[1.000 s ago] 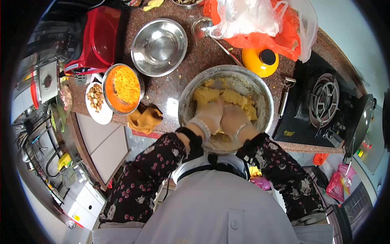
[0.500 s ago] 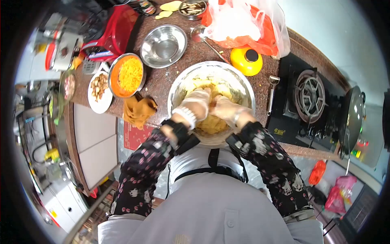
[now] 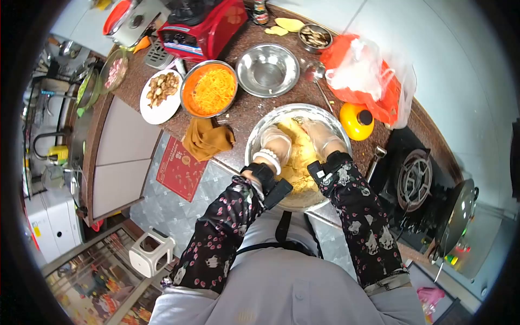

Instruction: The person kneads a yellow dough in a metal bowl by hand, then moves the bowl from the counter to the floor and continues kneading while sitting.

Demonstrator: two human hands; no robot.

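A large metal mixing bowl (image 3: 253,130) stands at the counter's front edge, close to my body. It holds a mass of yellow dough (image 3: 301,157), with lumps smeared toward the far wall. My left hand (image 3: 277,142), in a clear plastic glove and with a white beaded band at the wrist, presses into the dough's left side, fingers curled round it. On the opposite side, my right hand (image 3: 323,138), also gloved, grips the dough near the far right wall. The fingertips of both hands are partly buried in it.
Beyond the bowl are an empty metal basin (image 3: 268,70), a bowl of shredded orange vegetable (image 3: 215,91) and a plate of browned chunks (image 3: 160,101). A brown cloth (image 3: 208,140) lies left. A yellow-lidded container (image 3: 356,122), plastic bags (image 3: 360,70) and a gas stove (image 3: 414,181) are right.
The view has turned and shifted, so the counter items sit farther right. My hands, close together before, are now spread to opposite sides of the bowl, with dough showing between them.
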